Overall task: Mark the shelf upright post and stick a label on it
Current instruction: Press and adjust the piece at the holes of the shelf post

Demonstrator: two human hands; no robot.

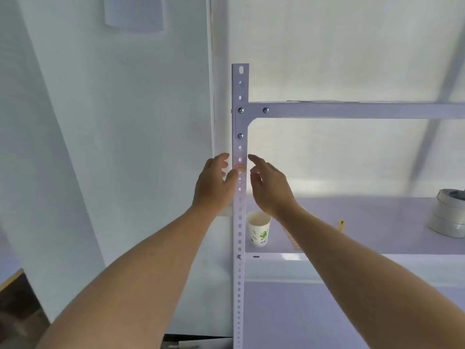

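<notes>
A white perforated upright post of a metal shelf runs top to bottom in the middle of the view. A small orange-pink label sits on its front face. My left hand is at the post's left side, thumb tip pressing the post just below the label. My right hand hovers just right of the post, fingers apart, holding nothing and not touching the label.
A shelf crossbar is bolted to the post above my hands. On the shelf board stand a paper cup, a roll of grey tape at the far right, and a small yellow item. A white wall lies to the left.
</notes>
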